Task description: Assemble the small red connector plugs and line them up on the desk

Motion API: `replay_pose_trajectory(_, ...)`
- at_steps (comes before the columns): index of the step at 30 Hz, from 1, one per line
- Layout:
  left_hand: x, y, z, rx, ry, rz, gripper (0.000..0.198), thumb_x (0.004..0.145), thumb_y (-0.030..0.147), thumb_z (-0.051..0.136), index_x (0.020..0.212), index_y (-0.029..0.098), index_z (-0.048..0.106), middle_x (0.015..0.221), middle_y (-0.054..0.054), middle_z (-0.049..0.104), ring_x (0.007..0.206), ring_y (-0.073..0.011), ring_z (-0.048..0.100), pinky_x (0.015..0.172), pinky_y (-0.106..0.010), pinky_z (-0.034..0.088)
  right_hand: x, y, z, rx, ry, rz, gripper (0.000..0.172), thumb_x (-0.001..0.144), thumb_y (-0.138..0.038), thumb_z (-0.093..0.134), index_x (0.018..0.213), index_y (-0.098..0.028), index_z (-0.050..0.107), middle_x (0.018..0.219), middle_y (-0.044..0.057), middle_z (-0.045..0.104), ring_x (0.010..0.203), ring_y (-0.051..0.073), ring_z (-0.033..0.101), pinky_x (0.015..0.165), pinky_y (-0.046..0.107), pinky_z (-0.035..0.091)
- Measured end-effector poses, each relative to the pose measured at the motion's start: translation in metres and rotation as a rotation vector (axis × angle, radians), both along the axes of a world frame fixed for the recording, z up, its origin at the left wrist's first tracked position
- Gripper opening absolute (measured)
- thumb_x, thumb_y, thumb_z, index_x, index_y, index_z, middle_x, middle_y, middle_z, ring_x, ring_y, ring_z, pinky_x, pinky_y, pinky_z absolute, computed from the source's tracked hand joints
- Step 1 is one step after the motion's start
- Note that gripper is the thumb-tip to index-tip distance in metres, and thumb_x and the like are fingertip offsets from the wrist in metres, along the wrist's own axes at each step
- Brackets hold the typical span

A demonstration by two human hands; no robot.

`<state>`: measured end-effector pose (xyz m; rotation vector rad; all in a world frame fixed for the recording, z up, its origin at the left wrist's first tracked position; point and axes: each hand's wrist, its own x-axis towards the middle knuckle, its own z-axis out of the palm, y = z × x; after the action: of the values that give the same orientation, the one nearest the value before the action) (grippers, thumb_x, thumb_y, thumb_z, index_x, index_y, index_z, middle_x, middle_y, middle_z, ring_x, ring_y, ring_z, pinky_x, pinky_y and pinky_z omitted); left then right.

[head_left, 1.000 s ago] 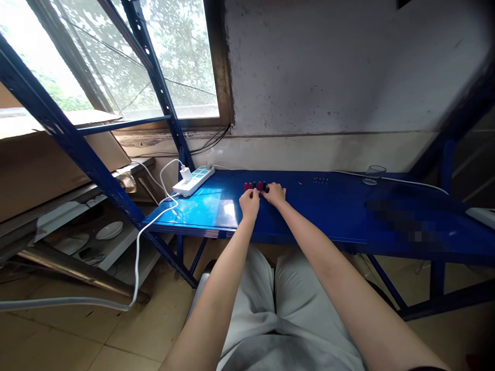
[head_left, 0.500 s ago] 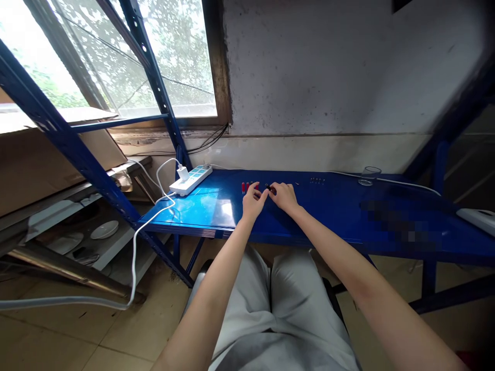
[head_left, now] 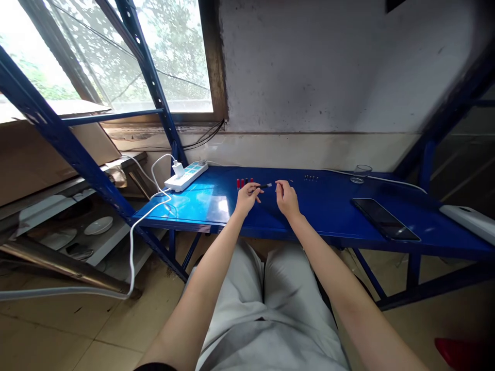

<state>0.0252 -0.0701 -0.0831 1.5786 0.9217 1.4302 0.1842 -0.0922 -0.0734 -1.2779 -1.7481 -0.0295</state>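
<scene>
My left hand [head_left: 246,196] is closed on a small black plug-like part [head_left: 264,186] with a light metal tip, held just above the blue shelf [head_left: 216,206]. My right hand [head_left: 286,195] hovers a little to the right of that tip with its fingers pinched together; what they hold, if anything, is too small to see. A short row of red and black parts [head_left: 244,182] stands on the shelf behind my left hand. A row of small dark pieces [head_left: 311,178] lies farther right.
A white power strip [head_left: 185,176] with a plugged charger and white cable sits at the shelf's left end. A dark phone [head_left: 385,219] lies on the right, with a glass [head_left: 359,173] behind it and a white object [head_left: 467,218] at the far right. Blue rack posts [head_left: 69,149] stand at the left.
Both hands have come back from the row of red and black parts. The left hand now carries one black part, and the right hand has moved apart to its right.
</scene>
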Motion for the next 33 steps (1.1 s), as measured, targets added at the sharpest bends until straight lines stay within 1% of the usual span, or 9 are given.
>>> replay_pose_trajectory(2,-0.0008,-0.0021,0.0021,-0.017,-0.008,-0.048,0.028,0.077,0.034,0.057,0.096,0.013,0.055,0.083,-0.008,0.067,0.046,-0.0083,0.056,0.049,-0.022,0.045,0.0011,-0.0007,0.0002,-0.05,0.019,-0.016,0.041,0.093,-0.043,0.018,0.092,-0.021,0.052,0.073,0.006,0.06,0.063,0.018,0.054,0.064,0.028,0.033)
replay_pose_trajectory(4,-0.0008,-0.005,0.0039,-0.03,0.013,-0.107,0.03,0.077,0.035,0.058,0.096,0.013,0.056,0.085,-0.009,0.067,0.048,-0.0094,0.058,0.047,-0.022,0.043,0.0017,-0.0004,-0.0007,-0.099,0.006,-0.03,0.044,0.092,-0.049,0.018,0.08,-0.022,0.05,0.061,0.003,0.054,0.056,0.018,0.051,0.058,0.027,0.03)
replay_pose_trajectory(6,-0.0003,-0.0073,0.0046,-0.045,0.048,-0.149,0.032,0.076,0.037,0.059,0.098,0.013,0.056,0.087,-0.009,0.068,0.05,-0.0101,0.06,0.046,-0.02,0.041,0.0016,0.0003,-0.0023,-0.137,-0.022,-0.023,0.046,0.091,-0.053,0.017,0.073,-0.023,0.047,0.055,0.002,0.05,0.051,0.017,0.048,0.055,0.027,0.028)
replay_pose_trajectory(8,0.0002,-0.0083,0.0043,-0.064,0.079,-0.161,0.034,0.076,0.038,0.059,0.1,0.013,0.056,0.089,-0.009,0.068,0.052,-0.0103,0.061,0.044,-0.019,0.039,0.001,0.0009,-0.0038,-0.166,-0.053,0.001,0.049,0.091,-0.055,0.015,0.07,-0.023,0.045,0.054,0.002,0.049,0.05,0.017,0.047,0.052,0.027,0.026)
replay_pose_trajectory(11,0.0008,-0.008,0.0031,-0.08,0.098,-0.17,0.035,0.076,0.038,0.06,0.1,0.014,0.057,0.09,-0.009,0.068,0.052,-0.0104,0.062,0.045,-0.019,0.039,-0.0003,0.0011,-0.0049,-0.17,-0.075,0.009,0.051,0.091,-0.054,0.012,0.069,-0.022,0.045,0.056,0.003,0.051,0.052,0.017,0.049,0.051,0.027,0.026)
replay_pose_trajectory(17,0.0017,-0.0071,0.0035,-0.101,0.11,-0.174,0.034,0.076,0.037,0.059,0.099,0.012,0.056,0.088,-0.009,0.068,0.05,-0.0106,0.062,0.047,-0.02,0.041,-0.0023,0.0005,-0.0051,-0.116,-0.116,-0.045,0.055,0.092,-0.051,0.007,0.076,-0.019,0.049,0.059,0.005,0.054,0.053,0.016,0.051,0.05,0.026,0.026)
replay_pose_trajectory(23,0.0026,-0.0074,0.0047,-0.085,0.147,-0.172,0.032,0.08,0.038,0.054,0.097,0.011,0.054,0.083,-0.009,0.068,0.05,-0.0101,0.061,0.05,-0.02,0.043,-0.0033,0.0035,-0.007,-0.073,-0.155,-0.081,0.06,0.092,-0.049,0.004,0.077,-0.017,0.052,0.059,0.006,0.055,0.052,0.015,0.051,0.049,0.024,0.025)
replay_pose_trajectory(29,0.0036,-0.0068,0.0027,-0.073,0.18,-0.185,0.025,0.086,0.039,0.045,0.088,0.014,0.05,0.08,-0.006,0.066,0.048,-0.0076,0.058,0.046,-0.018,0.038,-0.0038,0.0045,-0.0086,-0.046,-0.176,-0.078,0.059,0.093,-0.048,0.005,0.074,-0.017,0.052,0.058,0.006,0.055,0.05,0.014,0.05,0.049,0.025,0.024)
replay_pose_trajectory(33,0.0045,-0.0046,0.0001,-0.09,0.188,-0.179,0.027,0.087,0.04,0.04,0.081,0.015,0.046,0.076,-0.004,0.064,0.047,-0.0071,0.057,0.043,-0.017,0.034,-0.005,0.0038,-0.0079,-0.045,-0.191,-0.076,0.058,0.093,-0.047,0.006,0.073,-0.017,0.052,0.057,0.006,0.054,0.05,0.014,0.049,0.049,0.025,0.023)
